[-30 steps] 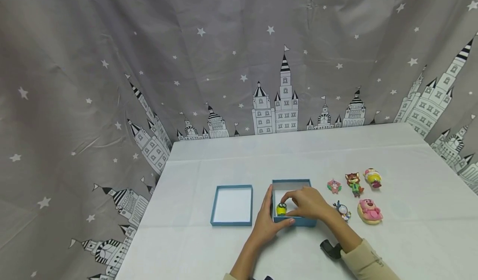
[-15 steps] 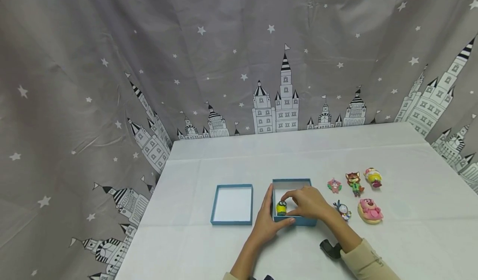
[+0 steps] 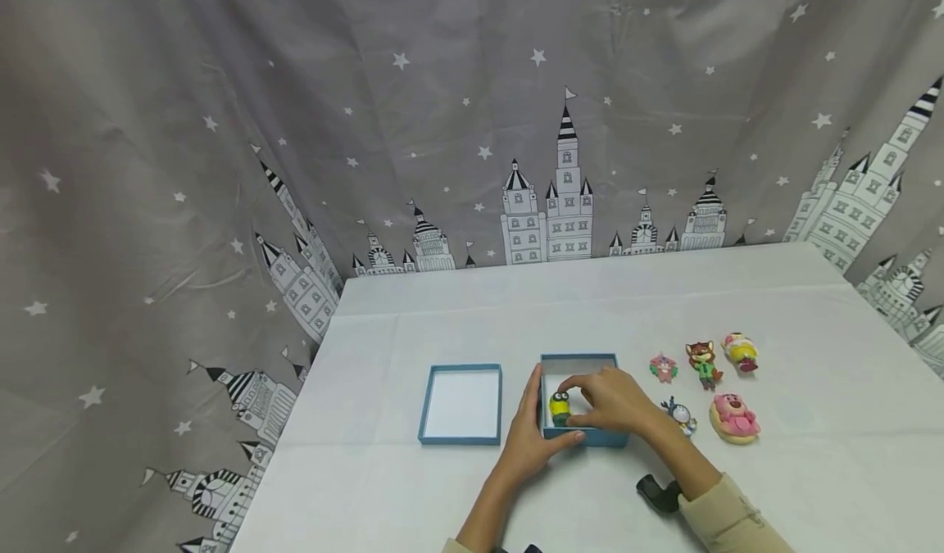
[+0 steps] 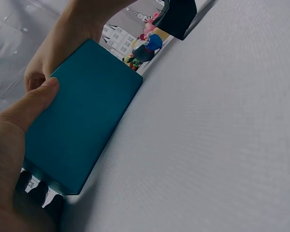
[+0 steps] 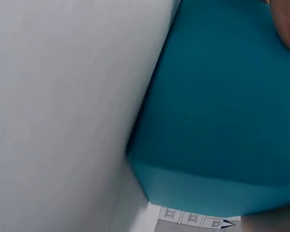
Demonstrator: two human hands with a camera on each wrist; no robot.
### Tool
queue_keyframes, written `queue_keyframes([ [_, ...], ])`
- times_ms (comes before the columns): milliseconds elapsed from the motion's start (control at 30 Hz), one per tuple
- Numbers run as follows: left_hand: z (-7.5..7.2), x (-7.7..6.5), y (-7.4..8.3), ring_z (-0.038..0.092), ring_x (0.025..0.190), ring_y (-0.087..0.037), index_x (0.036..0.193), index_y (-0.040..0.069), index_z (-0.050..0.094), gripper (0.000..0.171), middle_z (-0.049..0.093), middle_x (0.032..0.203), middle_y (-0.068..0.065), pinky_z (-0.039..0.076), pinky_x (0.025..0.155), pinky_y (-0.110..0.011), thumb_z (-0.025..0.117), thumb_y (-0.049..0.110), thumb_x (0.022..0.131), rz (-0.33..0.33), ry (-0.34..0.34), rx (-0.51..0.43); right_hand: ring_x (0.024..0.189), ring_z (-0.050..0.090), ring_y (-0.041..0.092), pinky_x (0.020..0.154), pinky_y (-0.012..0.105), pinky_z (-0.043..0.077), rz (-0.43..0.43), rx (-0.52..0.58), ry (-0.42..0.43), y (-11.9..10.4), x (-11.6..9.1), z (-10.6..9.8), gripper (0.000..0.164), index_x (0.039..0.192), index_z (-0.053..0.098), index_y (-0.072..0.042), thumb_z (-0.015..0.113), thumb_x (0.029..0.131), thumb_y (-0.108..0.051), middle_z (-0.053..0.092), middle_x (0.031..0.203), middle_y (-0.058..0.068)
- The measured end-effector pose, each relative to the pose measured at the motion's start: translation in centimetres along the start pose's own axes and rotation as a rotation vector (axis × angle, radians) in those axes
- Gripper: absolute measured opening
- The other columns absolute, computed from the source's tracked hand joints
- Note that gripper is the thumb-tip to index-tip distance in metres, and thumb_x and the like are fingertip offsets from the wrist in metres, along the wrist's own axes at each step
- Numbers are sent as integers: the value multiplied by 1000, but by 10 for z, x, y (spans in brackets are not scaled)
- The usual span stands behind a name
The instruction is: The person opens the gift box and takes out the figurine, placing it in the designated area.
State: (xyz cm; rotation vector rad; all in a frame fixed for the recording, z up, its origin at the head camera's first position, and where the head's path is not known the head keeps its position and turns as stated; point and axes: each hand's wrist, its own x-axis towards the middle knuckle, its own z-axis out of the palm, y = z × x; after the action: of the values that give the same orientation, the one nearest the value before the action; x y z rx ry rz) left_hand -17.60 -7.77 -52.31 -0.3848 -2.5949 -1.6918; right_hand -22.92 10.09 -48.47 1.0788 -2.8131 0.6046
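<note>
In the head view, a blue open box (image 3: 585,437) with a white inside sits on the white table. My left hand (image 3: 525,446) grips its near left corner, fingers along the left side and thumb on the front wall. The left wrist view shows that thumb on the box's blue wall (image 4: 84,116). Inside the box, at the near left, is a yellow and green minion figurine (image 3: 559,409) with big goggle eyes. My right hand (image 3: 614,401) reaches over the front wall and pinches it between thumb and forefinger. The right wrist view shows mostly the box's outside (image 5: 222,106).
Left of the box lies a blue-rimmed white lid (image 3: 462,405). To the right are a small pink figurine (image 3: 664,368), a fox figurine (image 3: 705,364), a yellow-and-white figurine (image 3: 741,352), a blue-and-white figurine (image 3: 680,416) and a pink bear on a ring (image 3: 734,419).
The minion figurine has risen slightly and more of its front shows, with my right hand still pinching it. My left hand keeps its grip on the box.
</note>
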Motion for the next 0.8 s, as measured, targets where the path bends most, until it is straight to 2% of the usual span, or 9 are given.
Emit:
queue_keyframes([
  [200,3,0,-2,16,138,-24,150,23,7,105,13,153,-1,23,108,-50,76,41,73,-11,-1,-4,46,23,1,45,18,23,-17,213,-4,6,-5,-10,41,112,64,-14,75,74,-26,29,50,-15],
  [267,3,0,-2,16,138,-24,150,22,7,105,13,153,-1,22,108,-49,76,42,73,-16,-2,0,44,21,0,43,16,22,-17,253,7,8,-7,-17,42,115,62,-14,73,75,-23,27,49,-16],
  [433,3,0,0,16,138,-26,150,18,7,106,13,153,-4,21,108,-50,76,43,73,-8,-2,0,47,22,-1,52,23,30,8,205,102,13,-16,-42,44,117,62,-15,74,75,-25,28,51,-18],
  [500,3,1,0,17,137,-28,150,18,7,107,14,153,-5,21,108,-51,77,41,72,-1,2,3,47,23,0,65,31,42,27,183,151,16,-22,-54,44,116,62,-16,75,74,-23,28,51,-18],
  [533,3,1,0,18,137,-29,150,18,7,107,14,153,-6,21,107,-52,77,40,72,1,4,4,48,24,1,69,35,43,43,179,169,18,-25,-60,45,116,62,-16,75,74,-22,27,51,-18],
  [600,2,1,1,18,137,-29,150,17,7,107,15,153,-7,21,107,-52,77,39,72,1,7,4,49,26,4,66,38,43,82,167,193,22,-34,-72,45,116,62,-16,75,73,-20,28,53,-16],
  [667,2,1,0,17,137,-28,150,18,7,108,14,153,-6,20,108,-52,78,39,71,-6,7,4,52,28,7,63,35,43,137,145,206,27,-44,-83,46,118,61,-17,75,74,-20,29,54,-14],
  [733,1,1,0,16,138,-26,150,18,7,109,13,153,-3,20,109,-50,78,40,71,-13,6,5,54,28,8,54,29,30,180,118,217,33,-55,-93,47,118,60,-17,76,73,-20,29,55,-12],
  [800,1,1,-1,15,138,-24,150,18,7,109,13,153,-2,19,109,-49,78,41,70,-17,7,7,55,28,9,50,27,25,215,99,228,40,-67,-101,49,118,60,-15,76,73,-18,31,56,-11],
])
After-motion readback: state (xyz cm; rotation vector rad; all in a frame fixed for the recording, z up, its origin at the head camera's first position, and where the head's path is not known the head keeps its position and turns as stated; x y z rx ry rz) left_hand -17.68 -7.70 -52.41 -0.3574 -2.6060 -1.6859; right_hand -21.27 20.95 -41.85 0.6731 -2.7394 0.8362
